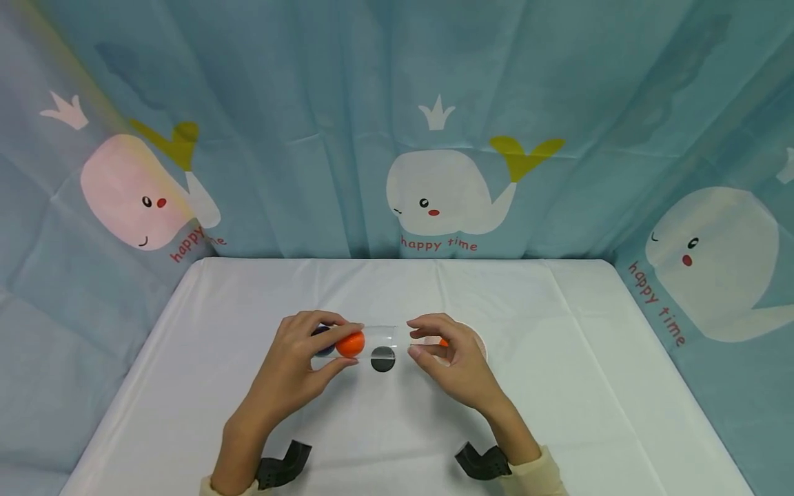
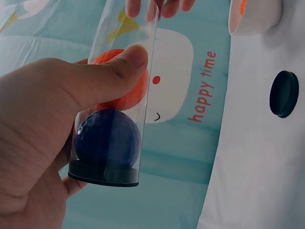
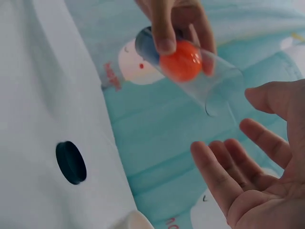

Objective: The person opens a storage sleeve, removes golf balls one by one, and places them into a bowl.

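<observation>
My left hand (image 1: 291, 368) grips a clear plastic tube (image 1: 381, 335) between thumb and fingers, above the table. Inside it a dark blue golf ball (image 2: 107, 140) sits against the black end cap (image 2: 102, 175), with an orange ball (image 3: 183, 62) beside it. The tube's other end is uncovered and points toward my right hand (image 1: 462, 365). That hand holds nothing; its fingers are spread and slightly bent just off the uncovered end, as the right wrist view shows. A loose black cap (image 2: 286, 94) lies on the table, partly behind the tube in the head view.
A white cup (image 2: 259, 21) stands on the white-covered table (image 1: 558, 413) behind my right hand, with something orange (image 1: 443, 342) in it, mostly hidden. A blue curtain (image 1: 310, 193) with whale prints hangs along the table's back and sides.
</observation>
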`<state>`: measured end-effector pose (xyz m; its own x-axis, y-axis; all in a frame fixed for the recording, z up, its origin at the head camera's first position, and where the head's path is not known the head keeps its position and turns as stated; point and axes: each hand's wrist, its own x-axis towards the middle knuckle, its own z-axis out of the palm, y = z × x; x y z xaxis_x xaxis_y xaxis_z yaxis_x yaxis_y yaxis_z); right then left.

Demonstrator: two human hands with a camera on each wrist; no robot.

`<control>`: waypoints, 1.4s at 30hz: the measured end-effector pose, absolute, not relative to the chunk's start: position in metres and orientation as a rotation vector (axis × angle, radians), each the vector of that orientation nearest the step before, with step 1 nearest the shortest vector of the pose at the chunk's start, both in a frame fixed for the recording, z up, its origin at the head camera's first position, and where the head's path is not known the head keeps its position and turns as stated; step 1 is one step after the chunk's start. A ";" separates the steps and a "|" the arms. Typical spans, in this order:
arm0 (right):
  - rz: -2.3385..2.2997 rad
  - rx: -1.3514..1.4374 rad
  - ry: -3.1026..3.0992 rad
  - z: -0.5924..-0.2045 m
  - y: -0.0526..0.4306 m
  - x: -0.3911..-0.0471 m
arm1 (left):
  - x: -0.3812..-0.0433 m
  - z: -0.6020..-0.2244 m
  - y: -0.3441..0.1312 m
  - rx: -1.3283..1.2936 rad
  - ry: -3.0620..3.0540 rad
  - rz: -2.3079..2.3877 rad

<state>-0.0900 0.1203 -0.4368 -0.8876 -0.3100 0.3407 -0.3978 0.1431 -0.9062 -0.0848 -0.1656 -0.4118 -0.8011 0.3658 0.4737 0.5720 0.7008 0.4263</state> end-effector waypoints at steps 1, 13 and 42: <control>1.892 0.731 -2.311 -0.437 0.119 -0.089 | -0.085 -0.412 -0.165 -0.737 -2.555 -0.803; 2.024 0.726 -2.268 -0.439 0.106 -0.085 | -0.083 -0.409 -0.160 -0.779 -2.499 -0.694; 2.304 0.542 -2.221 -0.441 0.100 -0.087 | -0.081 -0.403 -0.160 -0.779 -2.453 -0.509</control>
<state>-0.0867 0.0999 -0.4410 -0.9390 -0.3018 0.1650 -0.1538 -0.0605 -0.9862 -0.0809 -0.1597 -0.4032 -0.7042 0.4227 0.5704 0.6148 0.7649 0.1921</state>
